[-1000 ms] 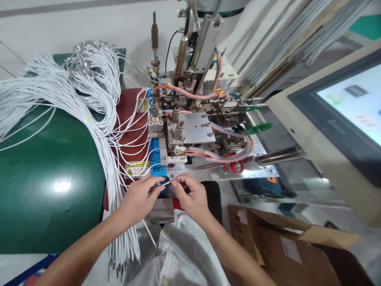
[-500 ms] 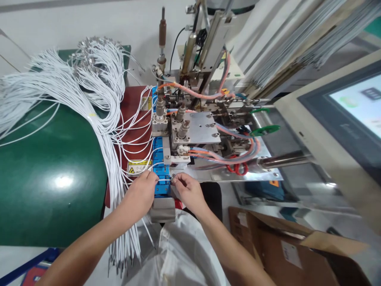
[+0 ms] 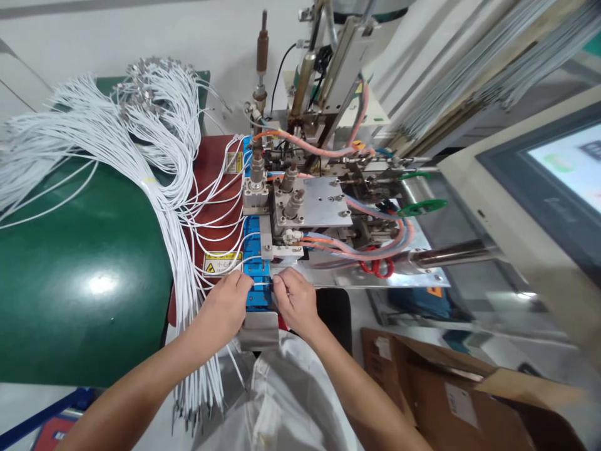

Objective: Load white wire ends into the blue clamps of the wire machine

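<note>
My left hand [image 3: 228, 305] and my right hand [image 3: 292, 298] both pinch one thin white wire [image 3: 261, 284], stretched between them. They hold it low over the near end of a blue slotted track [image 3: 256, 274] on the machine. Other white wires lie in the track's slots further back. A large bundle of white wires [image 3: 141, 156] drapes over a green cover [image 3: 84, 269] to the left, its ends hanging past my left forearm.
The metal machine head [image 3: 310, 200] with pink and orange hoses stands just behind the hands. A touchscreen panel [image 3: 549, 194] is at the right. An open cardboard box [image 3: 451, 388] and a clear plastic bag [image 3: 277, 401] sit below.
Both hands have moved slightly forward and lowered the wire onto the near end of the blue track. The view has shifted a little to the left.
</note>
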`<state>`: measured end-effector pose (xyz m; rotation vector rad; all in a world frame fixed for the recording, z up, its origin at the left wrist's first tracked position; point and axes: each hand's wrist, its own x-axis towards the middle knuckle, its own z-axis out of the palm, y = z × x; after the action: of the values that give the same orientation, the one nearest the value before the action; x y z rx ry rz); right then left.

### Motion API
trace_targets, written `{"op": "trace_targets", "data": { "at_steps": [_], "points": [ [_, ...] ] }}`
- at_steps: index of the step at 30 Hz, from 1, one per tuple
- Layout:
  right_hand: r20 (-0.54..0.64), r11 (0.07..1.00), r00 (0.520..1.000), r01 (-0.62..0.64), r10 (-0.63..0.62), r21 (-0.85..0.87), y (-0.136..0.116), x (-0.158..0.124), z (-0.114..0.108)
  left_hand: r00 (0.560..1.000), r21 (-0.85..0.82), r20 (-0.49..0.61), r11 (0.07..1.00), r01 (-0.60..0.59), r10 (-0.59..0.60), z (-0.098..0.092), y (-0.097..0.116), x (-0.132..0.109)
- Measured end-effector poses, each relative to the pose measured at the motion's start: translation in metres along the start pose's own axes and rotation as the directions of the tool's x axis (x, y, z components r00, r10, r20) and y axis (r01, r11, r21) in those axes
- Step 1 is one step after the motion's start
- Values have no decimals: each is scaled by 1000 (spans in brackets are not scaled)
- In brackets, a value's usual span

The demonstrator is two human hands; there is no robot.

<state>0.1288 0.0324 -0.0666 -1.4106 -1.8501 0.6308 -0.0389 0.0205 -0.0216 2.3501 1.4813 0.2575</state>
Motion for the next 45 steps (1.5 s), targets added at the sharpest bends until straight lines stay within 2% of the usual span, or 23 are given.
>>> {"op": "trace_targets", "data": {
  "at_steps": [3, 8, 12, 15, 17, 19, 20, 23, 25, 27, 29, 31, 33, 35, 37, 40, 42, 45],
  "points": [
    [-26, 990, 995, -88, 91, 109, 0, -3, 5, 999, 107, -26, 994, -22, 25, -3, 5, -1],
    [24, 970, 985, -174, 173, 172, 2, -3, 4, 996, 278, -16, 957, -83, 91, -8, 12, -3],
    [-87, 911, 936, -305, 340, 278, 4, -2, -2, 987, 299, -56, 945, -128, 151, -9, 8, -6],
    [-145, 849, 896, -330, 419, 413, 6, -2, -10, 977, 240, -84, 955, -173, 198, -18, 2, -15],
    [-162, 817, 881, -324, 445, 478, 9, -3, -15, 971, 137, -16, 963, -232, 237, -30, -2, -23],
    [-164, 786, 865, -333, 475, 522, 11, -5, -20, 955, 32, 155, 965, -261, 253, -41, -6, -33],
    [-161, 772, 856, -342, 491, 535, 13, -6, -21, 949, 25, 202, 968, -251, 241, -45, -8, -36],
    [-149, 750, 848, -352, 509, 560, 13, -9, -24, 941, 19, 255, 971, -237, 224, -50, -9, -42],
    [-127, 741, 863, -334, 488, 583, 10, -12, -25, 954, -55, 215, 978, -202, 209, -46, -5, -41],
    [-51, 698, 889, -320, 455, 640, 5, -15, -26, 986, -152, 101, 982, -116, 132, -40, 1, -36],
    [56, 587, 900, -328, 432, 741, -1, -20, -28, 1000, -218, -20, 976, -17, 13, -33, 7, -30],
    [130, 440, 894, -333, 430, 834, -5, -24, -31, 995, -243, -88, 969, 31, -54, -28, 14, -23],
    [114, 365, 882, -302, 457, 881, -7, -28, -35, 991, -245, -119, 969, 34, -65, -23, 20, -17],
    [44, 416, 875, -273, 481, 868, -9, -28, -38, 990, -250, -128, 968, 21, -54, -19, 26, -12],
    [6, 550, 893, -283, 451, 786, -12, -27, -41, 992, -282, -118, 959, 11, -46, -14, 32, -9],
    [58, 721, 947, -280, 316, 633, -22, -22, -43, 990, -382, -128, 924, 11, -65, -8, 40, -5],
    [46, 729, 949, -269, 311, 630, -30, -19, -42, 981, -469, -146, 882, 44, -126, -5, 42, -5],
    [-41, 703, 924, -259, 379, 663, -36, -19, -38, 965, -583, -139, 806, 101, -221, -4, 42, -7]
  ]
}}
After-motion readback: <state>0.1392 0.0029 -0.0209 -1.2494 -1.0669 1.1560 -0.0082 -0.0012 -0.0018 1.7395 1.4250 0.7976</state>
